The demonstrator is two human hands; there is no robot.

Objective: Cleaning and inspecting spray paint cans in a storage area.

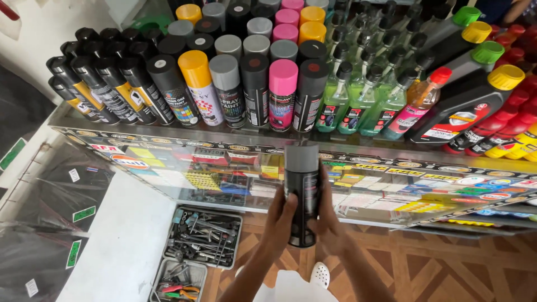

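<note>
Tools lay jumbled in two grey trays (235, 221) on the floor, down and to the left of the black spray can (302, 196) that both hands held up before the glass counter (168, 184). That can, upright and topped by a grey cap (301, 156), stood in the air in front of the counter's near edge, below the pink-capped can (282, 95) on the shelf behind. To the left of the held can, the left hand (279, 221) was closed around its lower body, thumb laid against the side and fingers wrapped behind. On the can's other side the right hand (327, 221) gripped it as well, fingers pressed along the label, so that the can sat clasped between the two palms. Up and to the left of the held can, rows of black-capped cans (95, 84) leaned on the counter top, then a yellow-capped can (198, 86) and a grey-capped one (226, 89). Up and to its right stood green bottles (358, 98) with black nozzles, then an orange bottle with a red cap (422, 100), and farther right black oil jugs (470, 106) with yellow and green caps. Beneath the held can a white shoe (320, 274) showed on the patterned wooden floor (447, 268).
</note>
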